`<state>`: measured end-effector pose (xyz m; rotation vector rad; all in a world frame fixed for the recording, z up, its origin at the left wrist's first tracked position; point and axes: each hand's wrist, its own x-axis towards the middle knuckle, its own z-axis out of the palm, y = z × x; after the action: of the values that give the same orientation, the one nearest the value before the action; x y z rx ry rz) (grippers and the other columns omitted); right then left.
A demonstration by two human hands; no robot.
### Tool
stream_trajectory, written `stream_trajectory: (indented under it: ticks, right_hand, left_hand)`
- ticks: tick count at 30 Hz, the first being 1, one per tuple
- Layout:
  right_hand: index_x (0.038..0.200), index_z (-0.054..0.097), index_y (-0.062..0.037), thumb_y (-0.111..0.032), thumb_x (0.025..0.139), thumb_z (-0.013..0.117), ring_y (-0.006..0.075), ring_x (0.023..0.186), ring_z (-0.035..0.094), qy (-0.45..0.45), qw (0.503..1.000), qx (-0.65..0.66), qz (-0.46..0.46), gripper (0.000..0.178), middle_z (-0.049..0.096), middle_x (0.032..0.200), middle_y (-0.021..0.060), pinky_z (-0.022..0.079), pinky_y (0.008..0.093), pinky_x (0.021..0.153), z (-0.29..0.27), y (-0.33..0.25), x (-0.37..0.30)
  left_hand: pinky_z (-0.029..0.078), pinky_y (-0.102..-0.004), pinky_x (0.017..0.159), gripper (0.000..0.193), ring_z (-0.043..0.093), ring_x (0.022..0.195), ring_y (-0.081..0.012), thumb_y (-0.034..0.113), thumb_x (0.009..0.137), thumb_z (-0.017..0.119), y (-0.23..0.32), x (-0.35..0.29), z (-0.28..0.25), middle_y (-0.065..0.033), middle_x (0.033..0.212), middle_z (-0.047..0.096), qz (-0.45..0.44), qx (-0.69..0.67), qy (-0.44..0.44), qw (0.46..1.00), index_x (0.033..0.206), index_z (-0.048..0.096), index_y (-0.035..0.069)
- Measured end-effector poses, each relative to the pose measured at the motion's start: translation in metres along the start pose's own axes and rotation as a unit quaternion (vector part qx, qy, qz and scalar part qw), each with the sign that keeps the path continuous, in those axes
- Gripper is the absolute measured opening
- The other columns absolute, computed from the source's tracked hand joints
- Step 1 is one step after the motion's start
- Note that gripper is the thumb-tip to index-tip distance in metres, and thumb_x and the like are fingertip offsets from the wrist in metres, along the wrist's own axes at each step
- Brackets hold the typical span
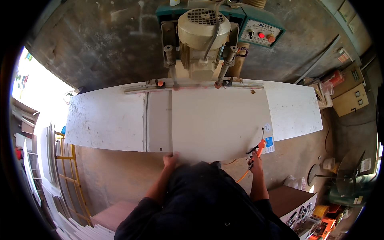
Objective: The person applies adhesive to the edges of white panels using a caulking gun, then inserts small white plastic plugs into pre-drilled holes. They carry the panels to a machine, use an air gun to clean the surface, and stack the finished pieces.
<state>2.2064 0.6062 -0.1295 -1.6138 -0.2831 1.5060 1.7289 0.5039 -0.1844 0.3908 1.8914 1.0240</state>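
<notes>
A pale flat panel (pixel 216 124) lies on the white worktable, its far edge against a metal rail under the machine. It has a round hole near its far right corner. Part of a second greyish panel (pixel 159 116) shows at its left, with a small dark hole near the front. My left hand (pixel 171 160) is closed on the front edge of the pale panel, near its left corner. My right hand (pixel 255 163) grips an orange air blow gun (pixel 261 147) with a thin dark nozzle, held over the panel's front right corner by a blue label. An orange hose (pixel 243 176) trails from it.
The drilling machine's large motor (pixel 203 30) stands over the table's far side, a control box (pixel 262 30) with a lit red button beside it. White table wings (pixel 106 116) extend both ways. A yellow rack (pixel 68 168) is at left, a fan (pixel 348 172) at right.
</notes>
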Motion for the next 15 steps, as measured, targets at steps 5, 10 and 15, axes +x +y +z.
stream_trajectory:
  ticks: [5, 10, 15]
  right_hand:
    - [0.133, 0.057, -0.0179, -0.027, 0.096, 0.065, 0.0083, 0.05, 0.044, 0.006, 1.0, -0.002, 0.003, 0.039, 0.042, 0.067, -0.0036, 0.042, 0.0281, 0.048, 0.005, -0.001, -0.001]
    - [0.135, 0.056, -0.0172, -0.027, 0.096, 0.064, 0.0085, 0.05, 0.045, 0.009, 1.0, 0.007, 0.0, 0.041, 0.046, 0.072, -0.0033, 0.044, 0.0284, 0.05, 0.004, -0.002, -0.003]
    - [0.136, 0.054, -0.0148, -0.026, 0.097, 0.062, 0.0077, 0.051, 0.046, 0.05, 0.996, -0.041, -0.058, 0.042, 0.056, 0.083, -0.002, 0.05, 0.0294, 0.052, -0.013, -0.001, -0.037]
  left_hand:
    - [0.048, -0.0333, 0.055, 0.032, 0.058, 0.057, -0.0129, 0.028, 0.085, 0.071, 0.003, 0.0, -0.003, -0.0051, 0.06, 0.062, 0.027, 0.017, 0.006, 0.999, 0.079, 0.072, -0.003]
    - [0.052, -0.0352, 0.062, 0.036, 0.063, 0.064, -0.017, 0.032, 0.084, 0.073, -0.015, 0.017, -0.004, -0.0101, 0.068, 0.067, 0.004, 0.044, -0.01, 0.999, 0.086, 0.073, -0.003]
    - [0.045, -0.0436, 0.096, 0.068, 0.055, 0.116, -0.0325, 0.033, 0.074, 0.08, -0.003, 0.007, -0.005, -0.0204, 0.126, 0.056, 0.095, 0.241, 0.129, 0.957, 0.128, 0.055, 0.0]
